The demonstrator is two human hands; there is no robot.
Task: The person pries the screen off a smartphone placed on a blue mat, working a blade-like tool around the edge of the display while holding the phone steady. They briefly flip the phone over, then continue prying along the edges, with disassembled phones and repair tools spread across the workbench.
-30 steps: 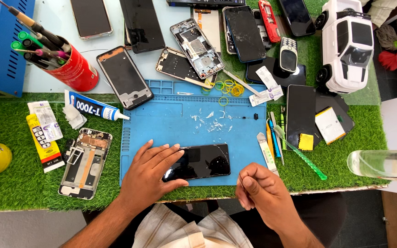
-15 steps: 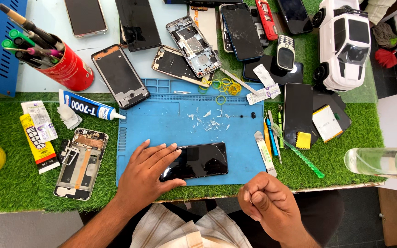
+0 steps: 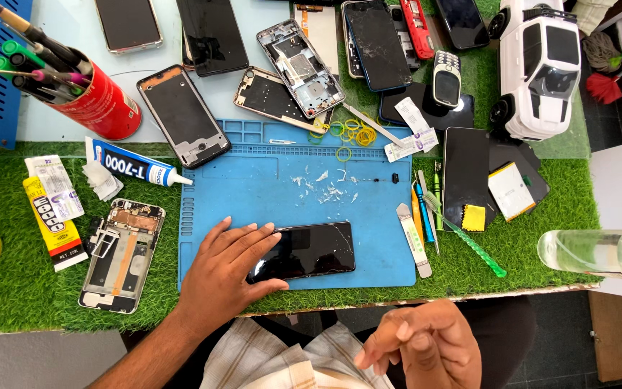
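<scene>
A black phone (image 3: 314,250) with a cracked screen lies flat on the blue work mat (image 3: 282,180), near the mat's front edge. My left hand (image 3: 224,270) rests on the phone's left end, fingers spread over the glass and thumb along its near side. My right hand (image 3: 426,349) hovers below the table edge, off the mat, with fingers loosely curled and nothing visible in it. White flakes (image 3: 329,189) are scattered on the mat behind the phone.
A stripped phone frame (image 3: 120,253) lies on the green turf at the left, beside a glue tube (image 3: 132,164) and yellow packet (image 3: 53,223). Pry tools (image 3: 426,223) lie right of the mat. A red pen cup (image 3: 98,97), several phones and a white toy car (image 3: 538,65) stand behind. A clear bottle (image 3: 602,252) lies at right.
My right hand has drawn back from the mat's front edge toward my lap and lifted clear of the table. My left hand has stayed on the phone.
</scene>
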